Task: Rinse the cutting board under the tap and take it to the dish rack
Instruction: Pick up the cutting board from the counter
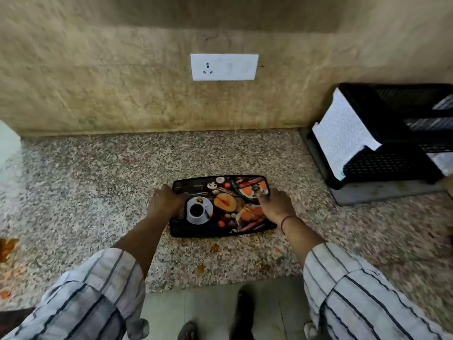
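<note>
The cutting board [221, 206] is a dark rectangle printed with a coffee cup, fruit and vegetables. It lies flat on the speckled granite counter [98, 192], near the front edge. My left hand [164, 202] is closed over the board's left edge. My right hand [275, 204] lies on its right edge, fingers curled onto the surface. The black dish rack [392, 148] stands at the right, against the wall. No tap or sink is in view.
A white perforated board [343, 133] leans on the rack's left side, and the rack sits on a grey tray [367, 195]. A white socket plate [224, 67] is on the wall. Orange food scraps [214, 247] dot the counter. A white object [8, 143] is at the left edge.
</note>
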